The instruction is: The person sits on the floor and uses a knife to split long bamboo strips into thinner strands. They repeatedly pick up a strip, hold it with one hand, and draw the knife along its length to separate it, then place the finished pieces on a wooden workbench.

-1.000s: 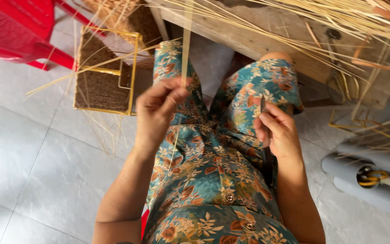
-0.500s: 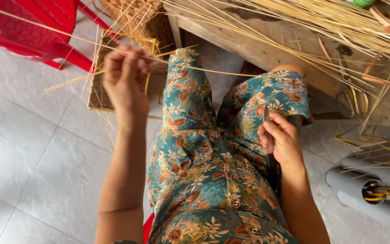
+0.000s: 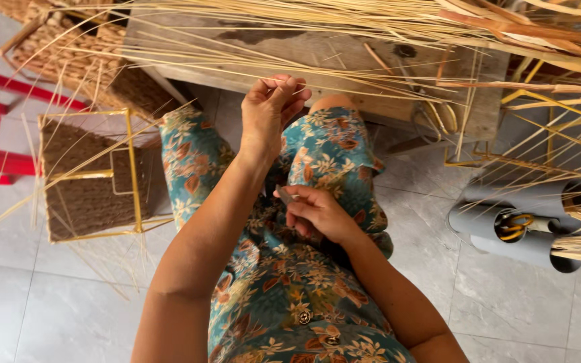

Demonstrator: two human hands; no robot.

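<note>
Two hands busy — left hand [image 3: 272, 111] fingers pinched together on a thin pale straw strand [image 3: 344, 86], raised at the edge of the worn wooden counter [image 3: 317, 50]; right hand [image 3: 317, 214] fingers clamped on a small grey blade [image 3: 284, 195] over the lap. Looks like picking a strand for trimming — next needs strand brought to blade. Grey plastic pipes [image 3: 526, 228] right; no labels visible.

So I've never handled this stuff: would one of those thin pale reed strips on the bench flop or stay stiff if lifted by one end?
Probably springy: the reed strips overhang the wooden bench in gentle curves. Likely very light, being so thin. The left hand pinches one between fingertips.
</note>
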